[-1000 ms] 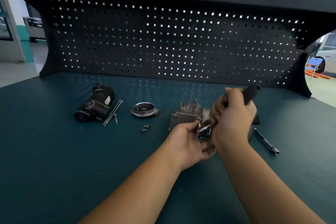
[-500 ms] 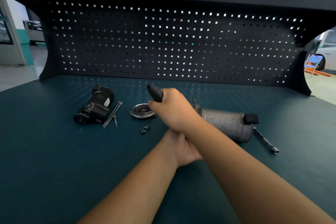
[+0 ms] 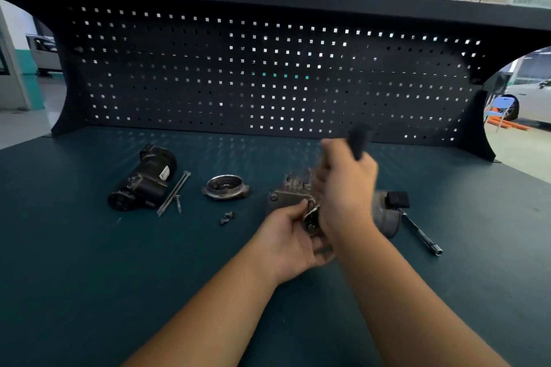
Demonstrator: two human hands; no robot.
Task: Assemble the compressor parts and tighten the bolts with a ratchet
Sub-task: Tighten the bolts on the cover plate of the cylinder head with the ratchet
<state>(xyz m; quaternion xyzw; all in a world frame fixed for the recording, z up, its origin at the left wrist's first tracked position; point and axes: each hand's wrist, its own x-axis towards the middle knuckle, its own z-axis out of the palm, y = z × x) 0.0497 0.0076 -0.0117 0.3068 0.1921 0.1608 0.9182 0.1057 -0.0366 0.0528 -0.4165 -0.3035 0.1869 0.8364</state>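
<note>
At worktop (image 3: 89, 277) centre, head view: the compressor (image 3: 293, 194) lies on its side, long axis left to right, directly ahead of both hands. The ratchet (image 3: 359, 140) head sits at its near left end, handle pointing up and away. Right hand (image 3: 346, 188) is wrapped round the handle, blurred. Left hand (image 3: 290, 235), nearer the bolt, pinches the ratchet head. Spare bolts (image 3: 226, 216) lie apart, left.

Dull grey cast-metal compressor body (image 3: 290, 192) lies on matt teal benchtop (image 3: 89, 262).
</note>
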